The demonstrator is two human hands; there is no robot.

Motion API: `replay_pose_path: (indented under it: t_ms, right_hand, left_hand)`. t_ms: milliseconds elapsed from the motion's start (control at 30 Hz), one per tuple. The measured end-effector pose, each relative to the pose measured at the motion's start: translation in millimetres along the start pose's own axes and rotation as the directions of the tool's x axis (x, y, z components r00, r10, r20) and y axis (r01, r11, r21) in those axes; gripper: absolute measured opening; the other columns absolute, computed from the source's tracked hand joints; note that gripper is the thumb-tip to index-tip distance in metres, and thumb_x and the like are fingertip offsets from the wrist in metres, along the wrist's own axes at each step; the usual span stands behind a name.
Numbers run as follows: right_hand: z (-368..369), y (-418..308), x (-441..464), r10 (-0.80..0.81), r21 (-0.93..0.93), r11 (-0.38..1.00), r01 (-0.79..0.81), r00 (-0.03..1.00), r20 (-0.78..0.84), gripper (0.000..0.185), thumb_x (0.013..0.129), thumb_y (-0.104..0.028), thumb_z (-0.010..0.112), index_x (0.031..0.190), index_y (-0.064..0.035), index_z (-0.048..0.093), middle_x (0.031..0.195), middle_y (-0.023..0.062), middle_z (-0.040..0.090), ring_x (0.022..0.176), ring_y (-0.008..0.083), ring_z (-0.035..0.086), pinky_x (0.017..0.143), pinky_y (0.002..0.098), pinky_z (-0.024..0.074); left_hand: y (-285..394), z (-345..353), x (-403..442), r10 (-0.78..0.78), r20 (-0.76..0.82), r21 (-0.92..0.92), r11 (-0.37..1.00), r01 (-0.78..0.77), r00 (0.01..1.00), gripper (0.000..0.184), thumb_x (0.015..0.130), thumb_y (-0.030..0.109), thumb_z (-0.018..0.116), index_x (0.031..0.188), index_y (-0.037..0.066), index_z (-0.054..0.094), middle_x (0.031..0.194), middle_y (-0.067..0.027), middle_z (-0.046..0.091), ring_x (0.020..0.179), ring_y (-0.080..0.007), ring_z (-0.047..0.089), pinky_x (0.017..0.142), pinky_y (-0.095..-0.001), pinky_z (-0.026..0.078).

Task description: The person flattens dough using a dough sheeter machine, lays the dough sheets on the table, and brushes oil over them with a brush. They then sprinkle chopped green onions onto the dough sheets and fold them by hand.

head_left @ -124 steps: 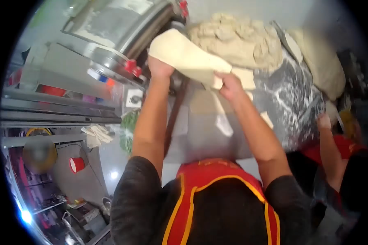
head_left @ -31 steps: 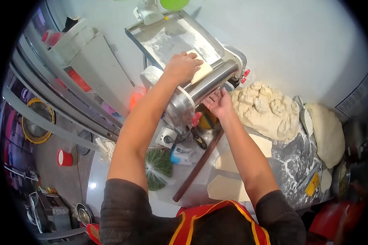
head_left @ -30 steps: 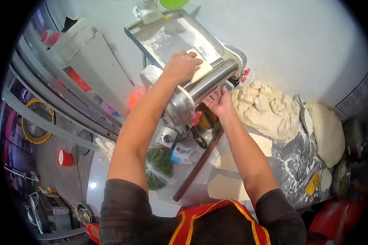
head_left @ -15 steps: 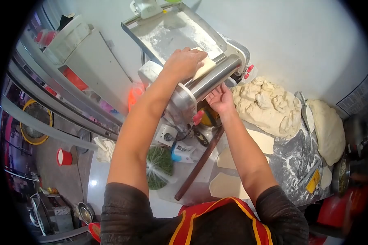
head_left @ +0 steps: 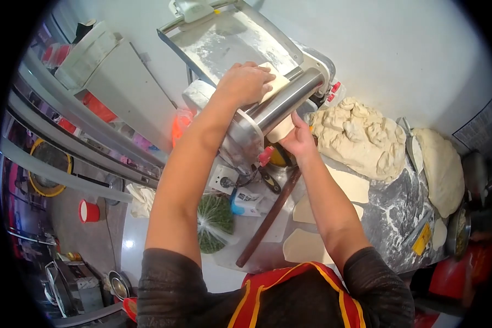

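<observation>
A metal roller (head_left: 293,97) of a dough sheeter lies across the middle, in front of a floury feed tray (head_left: 224,46). On the feed side, my left hand (head_left: 243,85) has its fingers curved over a pale dough sheet (head_left: 276,82); its thumb is hidden. Below the roller, a flat end of dough (head_left: 281,129) hangs out. My right hand (head_left: 299,136) holds this end at its right edge, thumb up and fingers partly hidden beneath. Whether both parts are one sheet is hidden by the roller.
A big lumpy dough mass (head_left: 361,136) and a smooth dough piece (head_left: 440,169) lie on the right. Flat dough pieces (head_left: 306,246) rest near my right forearm. A brown rod (head_left: 268,218), a bag of greens (head_left: 213,221) and a yellow-handled scraper (head_left: 421,239) are also there.
Dough has come out below the roller, and my right hand has gone from an open palm to holding it. My left hand stays on the feed side.
</observation>
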State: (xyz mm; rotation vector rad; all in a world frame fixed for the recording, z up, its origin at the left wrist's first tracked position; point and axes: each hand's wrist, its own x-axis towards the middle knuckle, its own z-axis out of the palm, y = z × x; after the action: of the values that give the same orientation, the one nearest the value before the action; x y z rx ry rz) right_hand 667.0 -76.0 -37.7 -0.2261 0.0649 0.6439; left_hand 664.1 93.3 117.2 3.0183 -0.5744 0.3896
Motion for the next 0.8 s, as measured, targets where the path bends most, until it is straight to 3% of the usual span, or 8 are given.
replay_pose_path:
  t_ms: [300, 400, 500, 633, 800]
  right_hand:
    - [-35.3, -16.0, -13.4, -0.036, -0.266, 0.964, 0.019, 0.998, -0.059, 0.040, 0.088, -0.009, 0.053, 0.125, 0.0003, 0.041, 0.120, 0.0166, 0.054, 0.108, 0.0295, 0.055, 0.095, 0.0443, 0.0437]
    - [-47.9, -14.4, -15.1, -0.090, -0.265, 0.963, 0.054, 0.988, -0.128, 0.039, 0.088, -0.008, 0.053, 0.125, 0.0006, 0.042, 0.118, 0.0163, 0.055, 0.107, 0.0297, 0.056, 0.094, 0.0439, 0.0449]
    - [-55.3, -15.6, -21.1, -0.031, -0.201, 0.980, 0.002, 0.990, -0.140, 0.038, 0.086, -0.002, 0.053, 0.123, -0.0022, 0.044, 0.120, 0.0139, 0.054, 0.109, 0.0278, 0.054, 0.094, 0.0415, 0.0436]
    - [-60.9, -11.4, -31.2, -0.075, -0.208, 0.977, 0.041, 0.985, -0.156, 0.039, 0.088, -0.005, 0.052, 0.125, 0.0003, 0.041, 0.119, 0.0155, 0.055, 0.108, 0.0285, 0.055, 0.094, 0.0430, 0.0450]
    - [-67.3, -11.6, -45.6, -0.115, -0.237, 0.968, 0.082, 0.985, -0.132, 0.041, 0.087, -0.003, 0.051, 0.127, -0.0013, 0.040, 0.122, 0.0146, 0.052, 0.110, 0.0281, 0.054, 0.095, 0.0418, 0.0446]
  left_hand:
    - [-1.1, 3.2, 1.8, 0.036, 0.012, -0.039, 0.999, -0.036, 0.999, 0.032, 0.087, 0.027, 0.048, 0.117, 0.022, 0.059, 0.127, 0.0030, 0.052, 0.118, -0.0205, 0.045, 0.097, -0.0376, 0.034]
    - [-1.4, 4.9, 1.8, 0.026, 0.004, -0.037, 0.999, -0.026, 1.000, 0.030, 0.089, 0.029, 0.047, 0.116, 0.024, 0.060, 0.127, 0.0028, 0.052, 0.120, -0.0226, 0.044, 0.099, -0.0383, 0.034]
    - [-1.5, 4.7, 3.1, 0.016, 0.028, -0.007, 1.000, -0.015, 0.999, 0.029, 0.090, 0.029, 0.047, 0.116, 0.024, 0.060, 0.124, 0.0030, 0.055, 0.121, -0.0240, 0.043, 0.100, -0.0386, 0.034]
    - [-1.7, 4.5, 3.6, 0.021, 0.055, 0.001, 1.000, -0.022, 0.998, 0.031, 0.089, 0.027, 0.045, 0.115, 0.024, 0.060, 0.119, 0.0009, 0.058, 0.119, -0.0215, 0.045, 0.098, -0.0395, 0.034]
    - [-4.0, 8.3, 7.3, 0.029, 0.064, -0.043, 0.999, -0.026, 0.998, 0.029, 0.089, 0.030, 0.047, 0.114, 0.024, 0.061, 0.118, 0.0014, 0.059, 0.117, -0.0245, 0.047, 0.099, -0.0382, 0.034]
